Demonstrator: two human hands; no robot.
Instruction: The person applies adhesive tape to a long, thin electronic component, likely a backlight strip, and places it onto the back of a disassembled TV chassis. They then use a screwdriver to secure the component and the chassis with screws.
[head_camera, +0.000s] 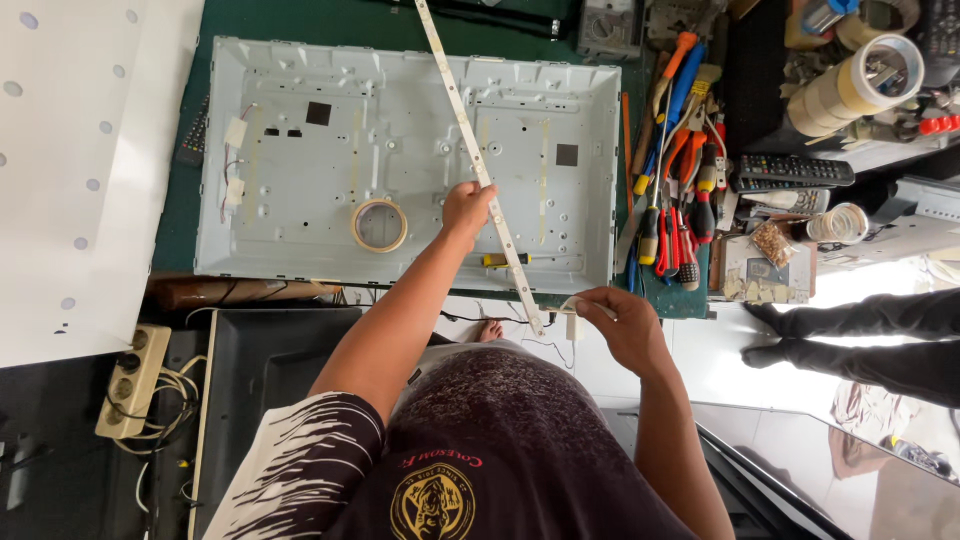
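Green bench bears our white panel (300, 110); left hand (467, 210) pinches the strip (470, 135) midway, steadying it, while right hand (625, 325) fingers grip its near-end wire (572, 303).

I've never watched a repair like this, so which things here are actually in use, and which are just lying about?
In use:
- long white strip, gripped by left hand
- its near end and a white wire, at right hand
- open metal back panel

Lying about:
- tape roll
- screwdrivers
- remote control
- power strip
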